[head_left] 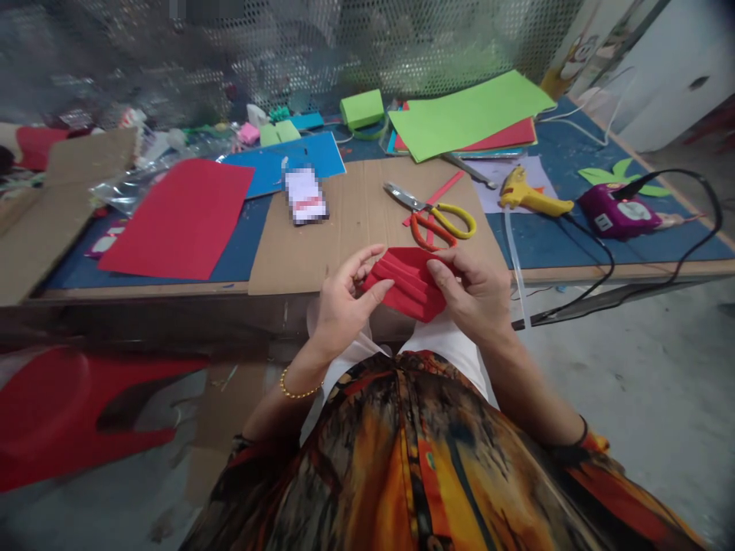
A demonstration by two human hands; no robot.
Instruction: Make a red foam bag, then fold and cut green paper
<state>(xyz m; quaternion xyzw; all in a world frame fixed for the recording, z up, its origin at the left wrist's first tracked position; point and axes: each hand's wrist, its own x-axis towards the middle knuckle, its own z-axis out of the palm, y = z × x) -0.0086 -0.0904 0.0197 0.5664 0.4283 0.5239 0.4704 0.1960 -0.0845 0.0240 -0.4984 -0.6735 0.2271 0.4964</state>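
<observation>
Between both hands, just off the table's front edge, is a red pleated piece of craft foam or paper point(409, 285). My left hand point(351, 298) grips its left side between thumb and fingers. On its right side, my right hand point(474, 291) pinches it with the thumb on top. Folds run across its face. Scissors point(428, 210) with one yellow and one orange handle lie just beyond on a cardboard sheet point(356, 252), beside thin red strips point(445, 191). A phone with a blurred screen point(305, 195) rests on the same cardboard.
A red sheet point(181, 218) and a blue sheet point(313, 153) lie left. Green sheets point(476, 115) are stacked at the back right. A yellow glue gun point(534, 195), its cord and a purple box-shaped device point(617, 210) occupy the right. A red plastic chair point(51, 405) stands lower left.
</observation>
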